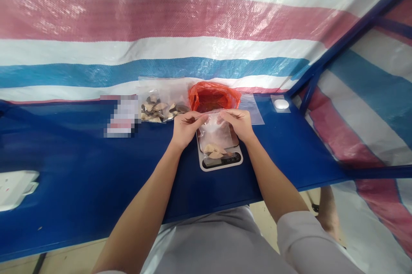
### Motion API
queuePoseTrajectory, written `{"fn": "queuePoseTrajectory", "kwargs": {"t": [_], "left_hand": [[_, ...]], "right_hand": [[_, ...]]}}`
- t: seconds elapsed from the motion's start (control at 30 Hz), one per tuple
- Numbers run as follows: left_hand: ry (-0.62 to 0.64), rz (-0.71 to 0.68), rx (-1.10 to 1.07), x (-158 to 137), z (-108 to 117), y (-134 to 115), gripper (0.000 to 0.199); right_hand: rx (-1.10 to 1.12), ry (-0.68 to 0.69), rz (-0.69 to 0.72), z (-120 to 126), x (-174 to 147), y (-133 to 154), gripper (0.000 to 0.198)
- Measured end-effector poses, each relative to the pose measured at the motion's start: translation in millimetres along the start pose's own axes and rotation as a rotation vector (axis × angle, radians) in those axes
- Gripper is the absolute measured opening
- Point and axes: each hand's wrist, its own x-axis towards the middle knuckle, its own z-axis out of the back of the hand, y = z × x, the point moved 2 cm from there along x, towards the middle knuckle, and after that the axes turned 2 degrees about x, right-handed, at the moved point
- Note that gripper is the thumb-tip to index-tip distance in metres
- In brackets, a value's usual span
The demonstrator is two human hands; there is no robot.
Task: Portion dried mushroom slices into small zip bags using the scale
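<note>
Both hands grip the top edge of a small clear plastic bag (215, 137), my left hand (186, 127) at one corner and my right hand (239, 124) at the other. Thumbs and fingers are pinched on the edge. A few pale brown dried slices (215, 152) lie in the bottom of the bag. The bag hangs over a white kitchen scale (206, 168) with a dark display strip, covering much of it. Just behind the hands stands an open red plastic bag (214, 94); its contents are hard to make out.
Left of the red bag, clear bags of dark-edged dried slices (157, 109) lean at the back, beside a pixelated packet (122, 117). A flat clear bag (252, 109) and a white oval object (281, 104) are at right. A white case (17, 188) sits far left on the blue table (96, 171).
</note>
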Motion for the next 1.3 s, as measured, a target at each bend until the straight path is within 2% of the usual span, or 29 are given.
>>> {"fn": "queuePoseTrajectory", "kwargs": {"t": [0.3, 0.57, 0.8, 1.3], "left_hand": [[0.017, 0.047, 0.003, -1.6, -2.6, -4.6, 0.025], [-0.011, 0.044, 0.073, -0.8, -6.7, -10.3, 0.024], [0.005, 0.039, 0.060, 0.6, -4.4, -4.4, 0.026], [0.100, 0.148, -0.106, 1.5, -5.6, -6.5, 0.026]], "right_hand": [[0.035, 0.006, 0.028, -2.7, -0.5, 0.2, 0.023], [-0.072, -0.003, 0.078, -2.4, -1.5, -0.2, 0.023], [0.006, 0.034, 0.039, -5.0, -2.8, 0.5, 0.022], [0.043, -0.002, 0.033, -1.8, -0.2, -3.6, 0.019]]}}
